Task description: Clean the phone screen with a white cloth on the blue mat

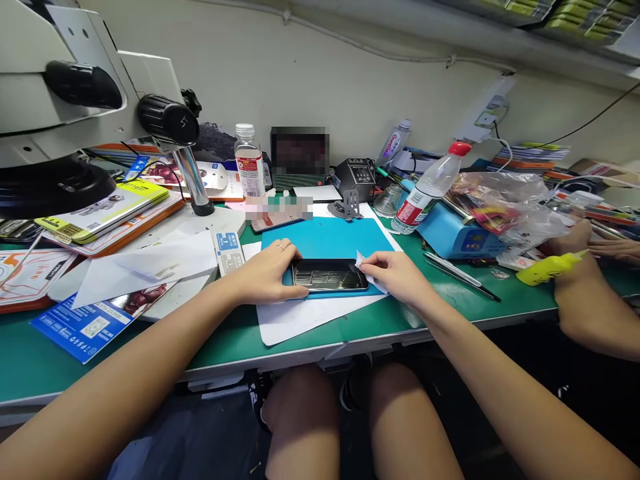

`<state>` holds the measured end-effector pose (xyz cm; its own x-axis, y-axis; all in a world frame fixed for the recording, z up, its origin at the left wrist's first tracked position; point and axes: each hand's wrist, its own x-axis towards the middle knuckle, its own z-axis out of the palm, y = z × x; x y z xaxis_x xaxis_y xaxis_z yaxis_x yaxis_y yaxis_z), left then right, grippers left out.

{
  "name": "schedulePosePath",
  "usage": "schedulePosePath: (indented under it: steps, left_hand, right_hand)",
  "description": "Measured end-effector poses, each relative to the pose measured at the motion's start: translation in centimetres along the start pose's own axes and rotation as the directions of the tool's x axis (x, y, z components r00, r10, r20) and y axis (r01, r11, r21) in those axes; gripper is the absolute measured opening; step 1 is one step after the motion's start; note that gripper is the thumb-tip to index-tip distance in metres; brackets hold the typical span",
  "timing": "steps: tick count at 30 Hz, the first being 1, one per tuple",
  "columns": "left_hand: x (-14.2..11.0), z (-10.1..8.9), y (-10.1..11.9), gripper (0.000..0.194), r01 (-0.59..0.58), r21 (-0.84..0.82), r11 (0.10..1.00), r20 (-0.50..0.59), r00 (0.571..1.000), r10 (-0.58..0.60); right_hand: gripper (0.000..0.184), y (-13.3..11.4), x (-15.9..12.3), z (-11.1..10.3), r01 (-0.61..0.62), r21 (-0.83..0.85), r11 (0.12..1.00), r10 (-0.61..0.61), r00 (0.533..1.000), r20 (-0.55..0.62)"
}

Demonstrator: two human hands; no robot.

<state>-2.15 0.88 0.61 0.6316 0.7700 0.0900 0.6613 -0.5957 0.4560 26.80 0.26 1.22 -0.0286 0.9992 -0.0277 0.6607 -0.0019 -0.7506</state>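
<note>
A dark smartphone [330,275] lies flat with its glossy face up, lit by striped reflections. My left hand [267,272] grips its left end, thumb along the near edge and fingers at the far corner. Between the thumb and fingers of my right hand [399,273] is a pinched white wipe [361,261], at the phone's right end. Under the phone is a blue mat [330,233], with a white sheet [280,325] sticking out on the near side. Behind my left hand lies another phone [280,219], partly blurred out.
A microscope [75,100] overhangs the left side, above stacked boxes [105,210]. Bottles, including a red-capped one [425,193], stand behind. Tweezers [465,277] and a yellow squeeze bottle [547,268] lie at right, near another person's arm [590,307].
</note>
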Motion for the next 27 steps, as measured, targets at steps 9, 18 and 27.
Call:
schedulePosePath:
  steps: [9,18,27]
  left_hand:
    - [0.0,0.2,-0.3,0.053,-0.005,-0.011,1.0,-0.007,1.0,0.005]
    - [0.1,0.2,-0.4,0.054,-0.028,0.001,1.0,-0.038,0.999,0.028]
    - [0.0,0.4,-0.6,0.052,-0.058,-0.007,0.998,-0.071,0.996,0.058]
  right_hand:
    - [0.029,-0.4,-0.7,-1.1,-0.05,0.065,0.997,0.048,0.998,0.04]
    - [0.031,0.3,-5.1,-0.2,0.31,-0.252,0.917,-0.339,0.937,-0.082]
    - [0.08,-3.4,-5.6,6.7,0.593,-0.459,0.661,-0.51,0.804,0.304]
